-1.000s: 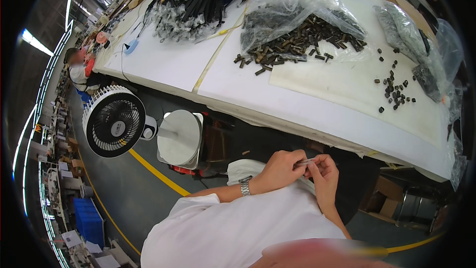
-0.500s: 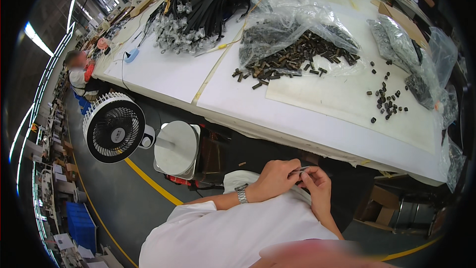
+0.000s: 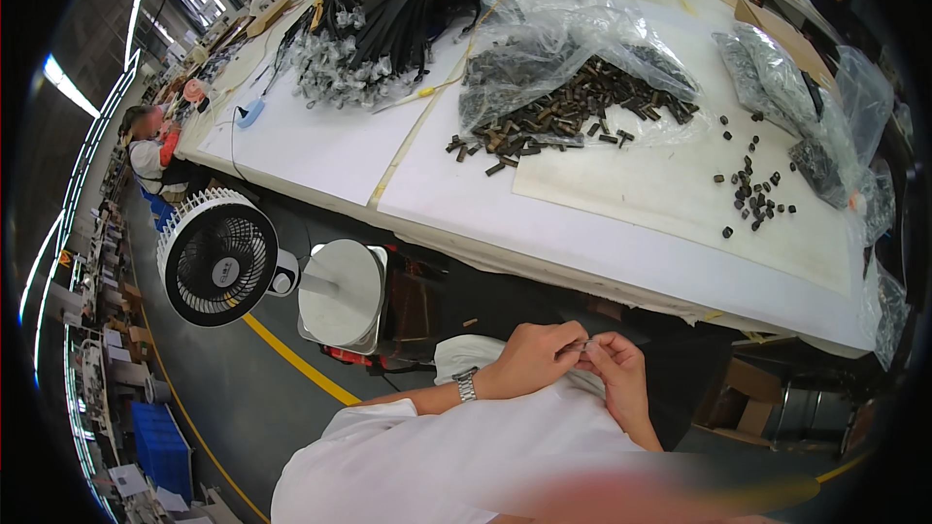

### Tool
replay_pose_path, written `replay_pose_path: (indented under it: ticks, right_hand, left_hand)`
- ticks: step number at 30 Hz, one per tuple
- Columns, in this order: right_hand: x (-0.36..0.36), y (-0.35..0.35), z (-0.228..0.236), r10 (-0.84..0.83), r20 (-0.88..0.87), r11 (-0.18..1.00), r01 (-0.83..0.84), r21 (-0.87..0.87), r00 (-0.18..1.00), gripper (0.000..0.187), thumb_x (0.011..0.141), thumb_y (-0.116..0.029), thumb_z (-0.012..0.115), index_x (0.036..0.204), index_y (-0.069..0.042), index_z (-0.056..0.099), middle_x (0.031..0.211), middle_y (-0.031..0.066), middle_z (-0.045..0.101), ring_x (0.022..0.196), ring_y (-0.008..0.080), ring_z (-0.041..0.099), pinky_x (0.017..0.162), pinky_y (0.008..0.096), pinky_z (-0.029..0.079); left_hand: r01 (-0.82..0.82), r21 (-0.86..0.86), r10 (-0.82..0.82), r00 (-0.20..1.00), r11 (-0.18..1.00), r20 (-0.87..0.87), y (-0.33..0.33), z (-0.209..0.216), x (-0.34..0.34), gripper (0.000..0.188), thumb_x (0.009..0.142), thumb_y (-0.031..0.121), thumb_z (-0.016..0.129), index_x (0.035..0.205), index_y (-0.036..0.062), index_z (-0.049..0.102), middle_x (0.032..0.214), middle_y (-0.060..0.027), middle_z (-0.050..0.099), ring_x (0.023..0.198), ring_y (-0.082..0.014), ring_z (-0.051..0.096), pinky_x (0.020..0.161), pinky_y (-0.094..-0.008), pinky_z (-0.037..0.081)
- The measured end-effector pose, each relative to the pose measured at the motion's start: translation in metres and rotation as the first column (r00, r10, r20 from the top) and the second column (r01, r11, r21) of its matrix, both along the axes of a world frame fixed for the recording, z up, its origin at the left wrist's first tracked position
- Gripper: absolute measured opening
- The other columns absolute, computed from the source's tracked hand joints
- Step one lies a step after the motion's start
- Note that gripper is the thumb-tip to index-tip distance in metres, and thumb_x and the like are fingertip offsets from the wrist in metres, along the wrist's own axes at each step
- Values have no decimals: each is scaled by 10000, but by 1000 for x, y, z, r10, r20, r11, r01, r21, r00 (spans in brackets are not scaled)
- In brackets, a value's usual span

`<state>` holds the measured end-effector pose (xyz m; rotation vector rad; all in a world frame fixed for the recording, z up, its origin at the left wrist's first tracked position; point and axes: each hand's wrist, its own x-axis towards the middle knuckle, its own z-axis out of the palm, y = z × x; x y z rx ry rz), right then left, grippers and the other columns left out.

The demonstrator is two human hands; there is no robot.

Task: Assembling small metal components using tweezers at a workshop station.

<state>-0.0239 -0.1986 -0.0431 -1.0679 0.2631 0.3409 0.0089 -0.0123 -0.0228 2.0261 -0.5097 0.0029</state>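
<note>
Close to my lap, below the table's front edge, both hands are drawn together on a small, thin greyish piece (image 3: 580, 346) whose kind I cannot make out. My left hand (image 3: 532, 361), with a metal-banded watch (image 3: 466, 385) at its wrist, pinches one end. Thumb and fingers of my right hand (image 3: 619, 375) close on the other end. On the table beyond lies a heap of small dark brown cylindrical pieces (image 3: 573, 107), partly under a clear plastic bag (image 3: 553, 10). Similar short dark pieces (image 3: 752, 192) are scattered at the right.
Bundled black straps (image 3: 398, 19) with clear-wrapped ends lie at the back left of the white table (image 3: 320, 150). A fan (image 3: 221, 267) and a round-topped stand (image 3: 340, 296) are left of me. Plastic bags (image 3: 786, 78) lie right; a cardboard box (image 3: 743, 393) sits underneath. Another person (image 3: 150, 155) sits far left.
My hands keep their pinch on the small piece, with slight finger shifts. The whole view has moved a little.
</note>
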Motion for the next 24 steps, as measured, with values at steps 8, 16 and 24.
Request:
replay_pose_path:
  ticks: [8, 16, 24]
  right_hand:
    - [5, 1, 4, 5, -28, 1000, -4, 22, 1000, 218, 1042, -140, 683, 1090, 71, 713, 1040, 134, 759, 946, 187, 744, 905, 330, 611]
    - [0, -13, -15, 136, -219, 983, -105, 148, 966, 220, 1035, -166, 702, 1105, 42, 718, 1042, 134, 765, 944, 200, 748, 922, 343, 605]
    - [1, -17, -8, 194, -153, 966, -161, 203, 969, 163, 1002, -111, 731, 1112, 9, 722, 1049, 128, 769, 932, 205, 756, 924, 352, 617]
  left_hand:
    - [48, 204, -94, 970, 978, 223, 4, -10, 4, 139, 806, 62, 746, 932, 78, 688, 736, -68, 673, 628, -257, 684, 551, -375, 541]
    - [120, 236, -170, 964, 964, 206, 9, -7, 1, 144, 808, 68, 750, 941, 76, 695, 765, -72, 693, 658, -272, 696, 563, -383, 548]
    - [149, 2, -147, 978, 989, -149, 16, 6, 3, 140, 892, 61, 743, 1024, 18, 724, 871, -125, 754, 759, -255, 752, 677, -330, 586]
